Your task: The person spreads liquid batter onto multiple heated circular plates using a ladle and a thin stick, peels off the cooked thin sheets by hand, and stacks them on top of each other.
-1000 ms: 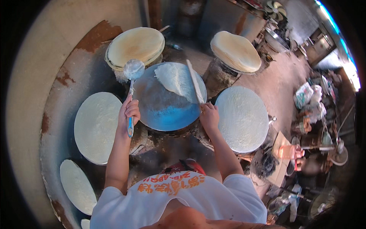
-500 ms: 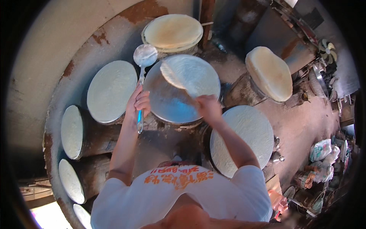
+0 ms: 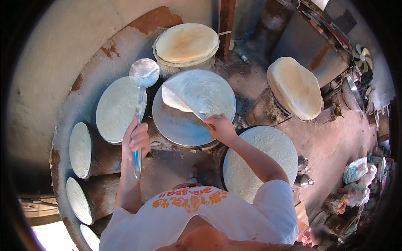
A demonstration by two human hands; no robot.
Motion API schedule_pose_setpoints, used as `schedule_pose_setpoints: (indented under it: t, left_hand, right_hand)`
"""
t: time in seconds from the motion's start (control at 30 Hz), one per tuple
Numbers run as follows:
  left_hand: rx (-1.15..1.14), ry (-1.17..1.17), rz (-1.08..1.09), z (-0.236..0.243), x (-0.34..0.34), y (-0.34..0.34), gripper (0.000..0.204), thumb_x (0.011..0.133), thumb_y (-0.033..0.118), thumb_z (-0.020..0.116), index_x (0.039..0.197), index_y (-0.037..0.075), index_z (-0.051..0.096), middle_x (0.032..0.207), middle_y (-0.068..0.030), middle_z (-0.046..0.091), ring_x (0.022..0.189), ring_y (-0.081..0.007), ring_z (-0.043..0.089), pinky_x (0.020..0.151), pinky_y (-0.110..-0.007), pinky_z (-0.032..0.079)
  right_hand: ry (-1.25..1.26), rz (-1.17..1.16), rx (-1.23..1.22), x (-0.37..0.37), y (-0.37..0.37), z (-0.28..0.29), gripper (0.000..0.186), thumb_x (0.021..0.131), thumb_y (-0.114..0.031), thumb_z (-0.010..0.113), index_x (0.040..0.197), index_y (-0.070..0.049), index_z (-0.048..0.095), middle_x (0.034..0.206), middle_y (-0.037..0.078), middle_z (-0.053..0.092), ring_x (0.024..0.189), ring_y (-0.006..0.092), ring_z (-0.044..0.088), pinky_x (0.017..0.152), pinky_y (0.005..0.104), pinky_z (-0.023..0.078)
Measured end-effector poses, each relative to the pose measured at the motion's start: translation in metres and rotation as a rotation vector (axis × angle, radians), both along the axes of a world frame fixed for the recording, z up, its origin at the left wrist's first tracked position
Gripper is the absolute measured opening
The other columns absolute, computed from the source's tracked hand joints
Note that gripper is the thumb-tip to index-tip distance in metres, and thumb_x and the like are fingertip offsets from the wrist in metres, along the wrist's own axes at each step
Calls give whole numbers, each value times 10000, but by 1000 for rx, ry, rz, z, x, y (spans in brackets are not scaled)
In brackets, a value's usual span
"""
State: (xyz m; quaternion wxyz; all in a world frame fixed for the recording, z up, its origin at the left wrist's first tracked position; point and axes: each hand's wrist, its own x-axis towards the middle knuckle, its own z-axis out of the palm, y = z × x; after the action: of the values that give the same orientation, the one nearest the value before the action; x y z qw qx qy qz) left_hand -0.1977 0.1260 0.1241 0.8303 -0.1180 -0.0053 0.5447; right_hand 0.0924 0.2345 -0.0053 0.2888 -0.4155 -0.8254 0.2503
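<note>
My left hand (image 3: 137,138) is closed round the handle of a metal ladle (image 3: 144,72), its whitish-coated bowl pointing up and away from me. Just right of it stands a round metal griddle (image 3: 180,125). A thin pale pancake (image 3: 207,90) covers its far part, and the near-left edge is folded back, baring grey metal. At the griddle's near right side my right hand (image 3: 222,129) pinches the lifted edge of the pancake. Behind the ladle, another round griddle carries a white sheet of batter (image 3: 119,111).
Stacks of browned pancakes stand at the back (image 3: 186,42) and right (image 3: 295,88). Another batter-covered griddle (image 3: 261,159) lies below my right forearm. Several more (image 3: 79,148) line the curved wall at left. Metal flasks (image 3: 303,180) and plastic bags (image 3: 355,170) are on the right.
My right hand has drawn the pancake's edge further back and toward me. My left hand and the ladle have shifted left and nearer. The whole view has moved slightly.
</note>
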Motion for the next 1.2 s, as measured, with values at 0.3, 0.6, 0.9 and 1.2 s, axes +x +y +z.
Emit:
schedule_pose_setpoints:
  t: [0.3,0.6,0.9,1.2]
  left_hand:
    - [-264,317,178,-26,-24,13,291,997,223,419,719,139,413,593,40,353,409,-53,344,367,-202,327]
    - [-307,427,239,-28,-33,1,194,1007,248,390,950,208,572,600,44,350,427,-46,354,379,-206,320]
    - [-410,341,165,-27,-42,-21,111,990,199,442,921,159,520,620,55,369,444,-35,347,389,-189,320]
    - [-414,733,84,-28,-25,-41,161,970,145,482,1080,257,518,625,80,357,449,-14,338,382,-170,318]
  right_hand:
    - [-156,158,15,-19,62,-19,302,669,-12,642,947,-115,702,969,50,671,929,282,574,814,352,484]
    - [-23,108,148,4,117,-14,184,680,-51,659,854,-94,700,892,55,670,876,297,585,779,359,479]
    - [13,371,-266,31,123,-13,299,655,-10,668,938,-96,711,927,81,673,729,201,615,636,287,489]
    - [55,320,-446,108,90,-13,285,670,-26,682,951,-73,695,831,73,664,711,129,600,624,284,478]
